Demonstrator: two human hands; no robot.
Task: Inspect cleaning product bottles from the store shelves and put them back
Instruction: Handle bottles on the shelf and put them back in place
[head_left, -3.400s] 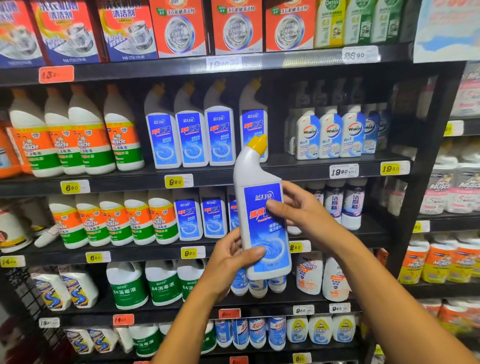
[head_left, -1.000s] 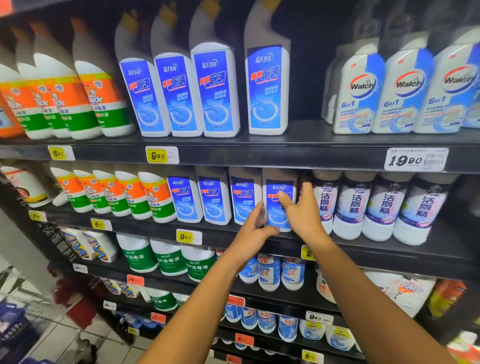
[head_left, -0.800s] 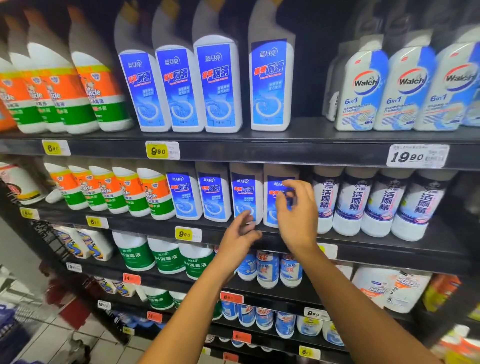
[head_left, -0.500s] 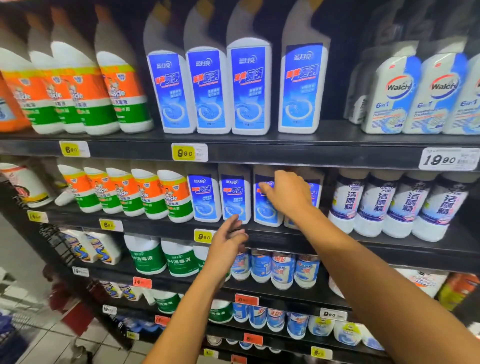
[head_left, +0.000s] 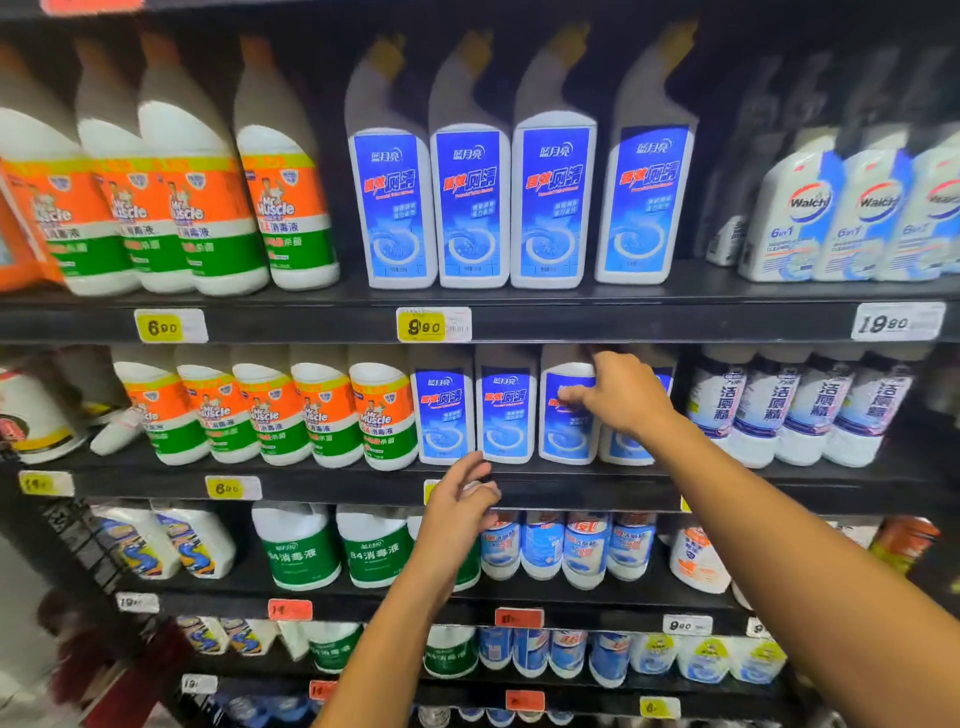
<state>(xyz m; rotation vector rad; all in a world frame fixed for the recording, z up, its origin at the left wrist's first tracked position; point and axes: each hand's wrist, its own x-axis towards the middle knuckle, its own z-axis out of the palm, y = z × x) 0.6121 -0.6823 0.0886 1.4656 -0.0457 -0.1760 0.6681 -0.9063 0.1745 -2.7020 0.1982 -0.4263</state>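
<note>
Right hand (head_left: 621, 395) up on the second shelf (head_left: 571, 480), fingers curled over the top and blue label of a white toilet-cleaner bottle (head_left: 563, 426), grip closed on it. Bottle upright, third in a row of four alike, touching its neighbours. Left hand (head_left: 460, 506) lower, before the shelf edge, fingers loosely spread, grip empty. Orange-and-green Mr Muscle bottles (head_left: 322, 410) left of the row, white-and-navy bottles (head_left: 800, 410) right. Contents hidden by opaque walls.

Black shelving (head_left: 571, 322) runs across in tiers. Yellow, white and red price tags (head_left: 422, 326) sit on its front edges. Pale floor (head_left: 21, 649) shows lower left.
</note>
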